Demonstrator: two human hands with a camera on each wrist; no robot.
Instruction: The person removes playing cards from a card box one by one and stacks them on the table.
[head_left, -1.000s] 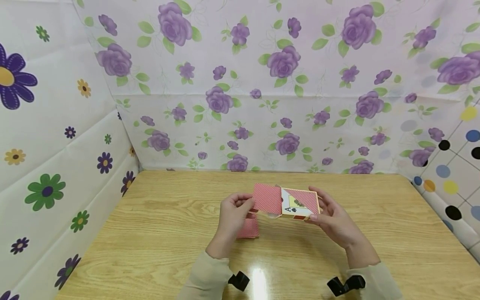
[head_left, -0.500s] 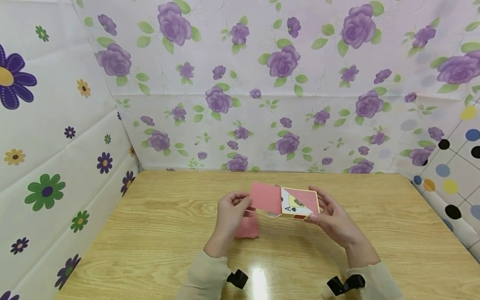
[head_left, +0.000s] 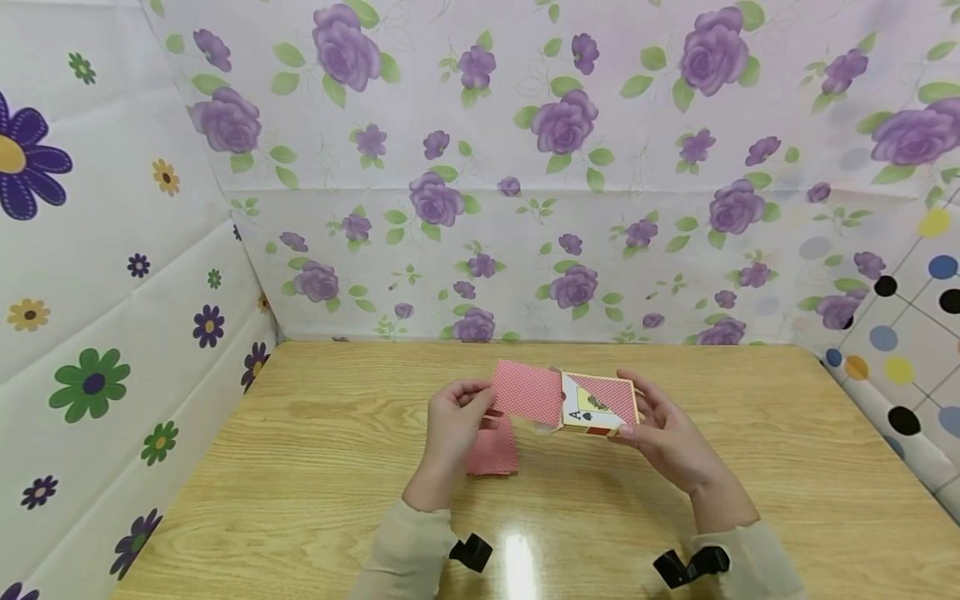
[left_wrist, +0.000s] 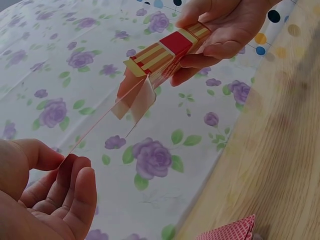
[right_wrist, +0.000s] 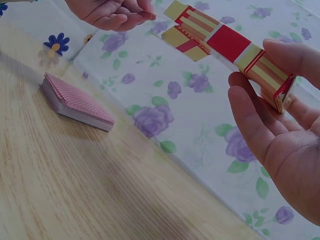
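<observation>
My left hand [head_left: 452, 421] pinches the left edge of a red-patterned playing card [head_left: 527, 393] between thumb and fingers. The card's other end sits at the open left end of a card box [head_left: 600, 403], which shows an ace of spades on its top. Gripping the box's right end, my right hand [head_left: 670, 433] keeps it raised above the table. From the left wrist the card appears edge-on as a thin line, with the box flaps [left_wrist: 142, 100] spread beside it. Below the left hand, a stack of red-backed cards [right_wrist: 80, 102] lies on the table.
The wooden table [head_left: 300, 467] reaches back to a hanging cloth with purple roses [head_left: 435, 200]. Flower-patterned cloth [head_left: 97, 250] covers the left side, and a dotted cloth [head_left: 900, 333] hangs at the right.
My left hand has drawn slowly leftward, and more of the card shows outside the box. More of the stack below is visible. The right hand and the box have stayed nearly still.
</observation>
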